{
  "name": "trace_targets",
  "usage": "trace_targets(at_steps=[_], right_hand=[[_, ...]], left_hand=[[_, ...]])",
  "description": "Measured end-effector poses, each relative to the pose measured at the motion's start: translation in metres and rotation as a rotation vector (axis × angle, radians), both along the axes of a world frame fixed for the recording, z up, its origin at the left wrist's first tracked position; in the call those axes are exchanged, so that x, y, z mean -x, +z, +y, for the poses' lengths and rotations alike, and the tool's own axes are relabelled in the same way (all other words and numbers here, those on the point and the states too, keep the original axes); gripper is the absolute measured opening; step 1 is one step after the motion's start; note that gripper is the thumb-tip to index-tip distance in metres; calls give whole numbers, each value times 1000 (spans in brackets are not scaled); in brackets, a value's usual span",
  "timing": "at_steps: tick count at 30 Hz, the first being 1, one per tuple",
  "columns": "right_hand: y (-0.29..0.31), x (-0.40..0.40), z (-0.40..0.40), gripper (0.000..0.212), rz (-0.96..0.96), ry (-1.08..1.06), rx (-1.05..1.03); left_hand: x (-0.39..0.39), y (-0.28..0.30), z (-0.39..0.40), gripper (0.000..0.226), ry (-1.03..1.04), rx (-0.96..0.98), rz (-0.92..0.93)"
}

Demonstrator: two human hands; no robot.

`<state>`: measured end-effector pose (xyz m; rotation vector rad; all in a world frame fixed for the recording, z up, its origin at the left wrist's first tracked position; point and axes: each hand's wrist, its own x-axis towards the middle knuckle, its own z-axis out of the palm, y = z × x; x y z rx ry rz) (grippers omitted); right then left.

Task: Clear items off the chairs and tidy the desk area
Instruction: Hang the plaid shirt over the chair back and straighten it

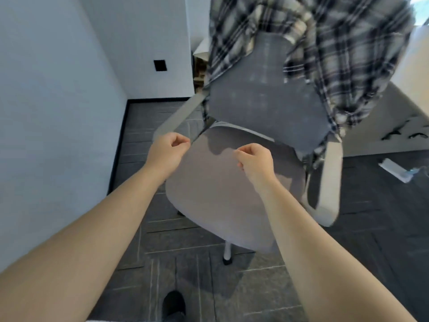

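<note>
Over the seat (pixel 232 189) of a grey chair (pixel 262 108), two bare hands are held out side by side, well apart from each other. The left hand (pixel 168 151) is loosely curled, fingertips drawn in toward the thumb, with nothing seen in its grip; it hangs just beside the end of the chair's left armrest (pixel 183 112). The right hand (pixel 254 162) is curled likewise, thumb and fingers nearly closed, nothing seen held. Whether either touches the seat cannot be told.

A plaid shirt (pixel 343 54), black, grey and white, is draped over the top of the backrest, hanging down both sides; it is blurred. The seat is bare. The right armrest (pixel 329 182) is white.

On the dark tiled floor (pixel 209 287): one chair leg (pixel 227 252), a dark shoe (pixel 174 305) at the lower edge, and a white flat thing (pixel 397 170) at right, too blurred to name. A black wall plate (pixel 160 65) is set in the left wall.
</note>
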<state>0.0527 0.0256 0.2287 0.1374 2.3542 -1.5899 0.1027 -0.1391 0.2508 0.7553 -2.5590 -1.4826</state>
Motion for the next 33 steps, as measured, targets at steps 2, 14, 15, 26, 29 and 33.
trace_targets(at_steps=[2,14,15,26,29,33], right_hand=[[-13,11,-44,27,-38,4,8],[-112,81,-231,35,-215,-17,68],[-118,84,-238,33,-232,-28,72],[-149,84,-243,44,-282,-28,57],[-148,66,-229,46,-324,16,41],[-143,37,-204,20,-374,95,-10]], left_hand=[[4,-11,-41,8,39,-32,-21],[42,-108,-187,8,171,-170,-95],[44,-114,-191,8,162,-171,-102],[40,-126,-198,15,123,-164,-124],[29,-122,-187,11,116,-154,-139],[13,-111,-169,11,117,-158,-129]])
